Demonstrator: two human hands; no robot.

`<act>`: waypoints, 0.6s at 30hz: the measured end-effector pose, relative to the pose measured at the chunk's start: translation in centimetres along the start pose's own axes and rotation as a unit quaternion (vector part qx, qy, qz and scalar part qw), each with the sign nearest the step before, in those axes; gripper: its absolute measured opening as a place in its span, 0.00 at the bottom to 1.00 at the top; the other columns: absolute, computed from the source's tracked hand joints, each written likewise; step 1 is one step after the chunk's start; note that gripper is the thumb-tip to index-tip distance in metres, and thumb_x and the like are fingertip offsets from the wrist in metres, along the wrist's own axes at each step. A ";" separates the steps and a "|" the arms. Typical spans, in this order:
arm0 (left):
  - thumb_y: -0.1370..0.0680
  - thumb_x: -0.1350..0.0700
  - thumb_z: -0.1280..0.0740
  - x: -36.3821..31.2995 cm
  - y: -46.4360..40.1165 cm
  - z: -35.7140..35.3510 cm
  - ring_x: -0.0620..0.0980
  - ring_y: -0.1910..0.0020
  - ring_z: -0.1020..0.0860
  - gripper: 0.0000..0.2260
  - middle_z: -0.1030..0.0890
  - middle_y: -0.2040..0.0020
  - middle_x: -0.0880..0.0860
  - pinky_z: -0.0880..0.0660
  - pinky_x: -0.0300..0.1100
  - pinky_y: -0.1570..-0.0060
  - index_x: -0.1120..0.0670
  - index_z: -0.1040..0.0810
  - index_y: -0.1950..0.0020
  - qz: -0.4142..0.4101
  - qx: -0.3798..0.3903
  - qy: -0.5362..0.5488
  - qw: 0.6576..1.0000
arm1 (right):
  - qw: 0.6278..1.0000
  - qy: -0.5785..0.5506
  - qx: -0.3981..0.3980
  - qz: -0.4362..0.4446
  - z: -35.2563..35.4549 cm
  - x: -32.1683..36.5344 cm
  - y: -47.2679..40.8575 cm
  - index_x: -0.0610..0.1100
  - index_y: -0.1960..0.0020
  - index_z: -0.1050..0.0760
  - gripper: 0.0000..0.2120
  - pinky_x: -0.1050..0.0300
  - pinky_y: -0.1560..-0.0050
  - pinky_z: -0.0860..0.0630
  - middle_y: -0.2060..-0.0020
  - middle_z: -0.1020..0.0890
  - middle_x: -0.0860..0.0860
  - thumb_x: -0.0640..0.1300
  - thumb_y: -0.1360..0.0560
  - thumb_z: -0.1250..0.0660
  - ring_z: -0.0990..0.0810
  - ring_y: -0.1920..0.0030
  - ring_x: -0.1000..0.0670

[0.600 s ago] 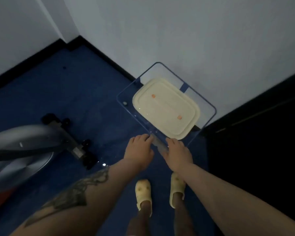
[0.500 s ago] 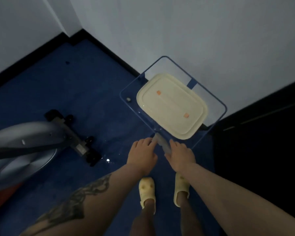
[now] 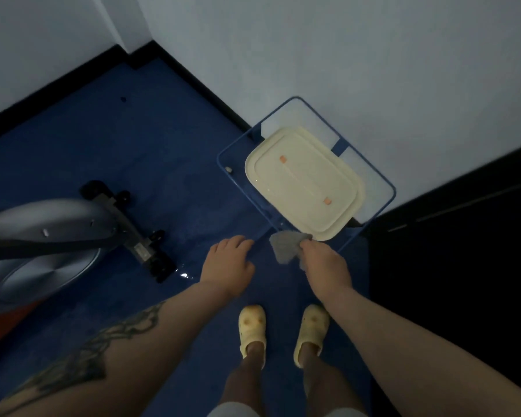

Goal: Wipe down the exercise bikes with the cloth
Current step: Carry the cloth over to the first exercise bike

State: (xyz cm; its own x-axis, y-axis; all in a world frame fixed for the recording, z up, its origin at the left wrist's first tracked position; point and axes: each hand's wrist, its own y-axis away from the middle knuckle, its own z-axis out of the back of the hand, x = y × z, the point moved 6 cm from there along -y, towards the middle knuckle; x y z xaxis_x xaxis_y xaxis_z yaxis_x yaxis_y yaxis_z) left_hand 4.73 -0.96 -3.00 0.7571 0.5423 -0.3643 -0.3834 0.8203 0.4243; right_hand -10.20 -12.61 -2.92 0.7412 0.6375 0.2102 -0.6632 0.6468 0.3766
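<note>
Right hand [image 3: 325, 264] pinches the grey cloth [image 3: 286, 246], fingers curled round one edge; cloth bunched, hanging just past the fingertips over the near rim of the blue-framed glass table [image 3: 387, 203]. Left hand [image 3: 227, 266] is palm down with fingers slightly bent, holding nothing, fingertips next to that near rim; can't tell if they touch it. Both hands on the near side of the table, left hand apart from the cloth. Cream rectangular tray [image 3: 303, 183] with two orange tabs sits on the table top. Table stands against the white wall [image 3: 343, 55]. Exercise bike [image 3: 54, 236], grey flywheel housing and black base bar, is well to the left of the table on the blue floor [image 3: 133, 145]. Yellow clogs [image 3: 251, 328] on the feet, floor side of the table, below the hands.
</note>
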 end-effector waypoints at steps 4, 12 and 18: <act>0.21 0.52 0.39 0.0 3.6 3.1 0.49 0.26 0.39 0.23 0.36 0.25 0.48 0.45 0.44 0.28 0.48 0.36 0.25 0.019 -0.049 0.028 0.998 | 0.995 -0.026 -0.062 0.080 4.1 2.5 3.2 0.45 0.39 0.30 0.10 0.59 0.54 0.29 0.46 0.27 0.50 0.38 0.20 0.39 0.27 0.48 0.52; 0.21 0.52 0.38 -0.1 14.2 5.2 0.49 0.29 0.35 0.23 0.35 0.26 0.48 0.39 0.45 0.29 0.49 0.35 0.26 0.094 -0.142 0.097 0.981 | 0.961 0.037 -0.124 0.244 9.3 7.6 10.6 0.47 0.42 0.28 0.17 0.55 0.56 0.26 0.52 0.22 0.52 0.54 0.16 0.52 0.22 0.56 0.50; 0.21 0.54 0.36 0.4 25.9 1.4 0.49 0.32 0.32 0.21 0.31 0.28 0.49 0.36 0.43 0.32 0.50 0.32 0.27 0.194 -0.232 0.206 0.931 | 0.942 0.017 -0.145 0.302 7.4 10.4 17.7 0.45 0.49 0.26 0.15 0.54 0.64 0.30 0.59 0.20 0.51 0.55 0.17 0.45 0.21 0.62 0.48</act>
State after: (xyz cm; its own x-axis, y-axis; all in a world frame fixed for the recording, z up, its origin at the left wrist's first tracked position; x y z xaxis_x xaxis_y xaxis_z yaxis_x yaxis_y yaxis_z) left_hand -4.14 20.20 8.99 0.2842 0.7591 -0.5857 -0.8446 0.4873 0.2218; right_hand -13.48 2.41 12.60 0.2191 0.9355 0.2772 -0.9671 0.2459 -0.0656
